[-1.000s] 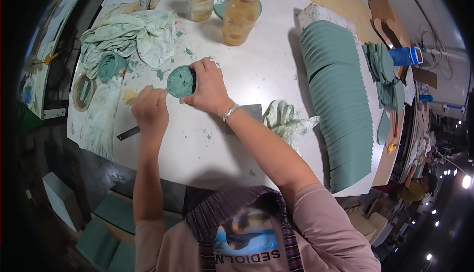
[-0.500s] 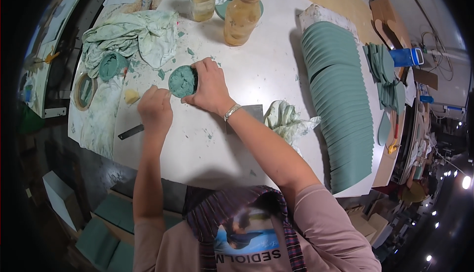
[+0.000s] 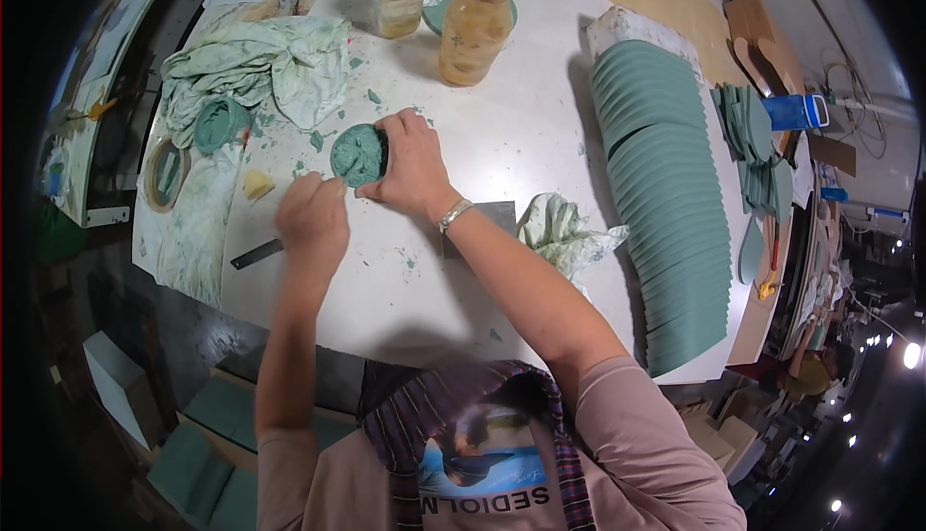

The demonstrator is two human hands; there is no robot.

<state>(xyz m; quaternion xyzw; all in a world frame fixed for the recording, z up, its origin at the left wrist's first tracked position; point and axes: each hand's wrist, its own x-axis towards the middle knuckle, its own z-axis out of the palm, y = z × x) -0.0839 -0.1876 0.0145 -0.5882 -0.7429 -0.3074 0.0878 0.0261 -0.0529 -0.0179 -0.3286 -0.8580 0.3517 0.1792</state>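
Observation:
A small round tub of green paste [image 3: 358,156] stands on the white table with its open top showing. My right hand [image 3: 411,166] is wrapped round the tub's right side, thumb at the near edge and fingers at the far edge. Just to the left of it, my left hand [image 3: 313,217] is closed in a fist, its knuckles close to the tub's near left rim. Whatever the fist grips is hidden by the fingers. The paste has a lumpy, stirred surface. A yellow lump [image 3: 258,184] and a dark flat strip [image 3: 257,254] lie beside my left hand.
On the right lies a long overlapping row of green pieces [image 3: 666,213]. Two jars of cloudy liquid [image 3: 477,29] stand at the back. Stained cloths [image 3: 260,63], another green tub [image 3: 220,126] and a tape roll [image 3: 166,176] are at left. A crumpled rag [image 3: 564,232] lies near my right forearm.
My left fist has shifted slightly right, nearer the tub. The paste's surface looks turned over. My right hand keeps its hold on the tub.

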